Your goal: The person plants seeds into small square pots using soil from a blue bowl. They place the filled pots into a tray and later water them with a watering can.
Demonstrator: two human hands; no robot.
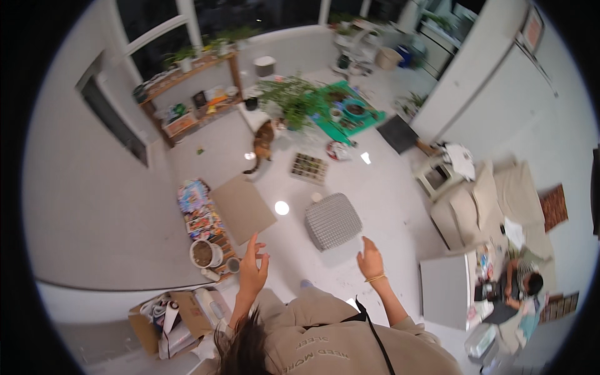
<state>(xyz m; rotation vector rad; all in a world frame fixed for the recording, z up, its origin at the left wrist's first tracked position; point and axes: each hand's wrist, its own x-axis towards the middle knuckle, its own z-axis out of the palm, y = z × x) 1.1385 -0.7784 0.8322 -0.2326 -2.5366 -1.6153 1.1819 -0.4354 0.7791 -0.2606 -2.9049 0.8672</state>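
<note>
My left hand [253,269] is raised with its fingers apart and nothing in it, over the floor near a flat cardboard sheet [243,208]. My right hand [371,258] hangs in the air below a grey woven stool [333,221], empty, with a yellow band at the wrist. Beyond the stool lies a seedling tray [309,168]. Farther off, a calico cat [264,140] stands beside a leafy green plant [293,101]. Next to the plant a green mat [328,122] bears a teal basin [356,110] of soil.
A white bucket of soil [214,255] stands at the left, above an open cardboard box [143,328]. Wooden shelves [236,77] with plants are at the back left. At right are a beige sofa [468,211], a white table [445,290] and a seated person [525,276].
</note>
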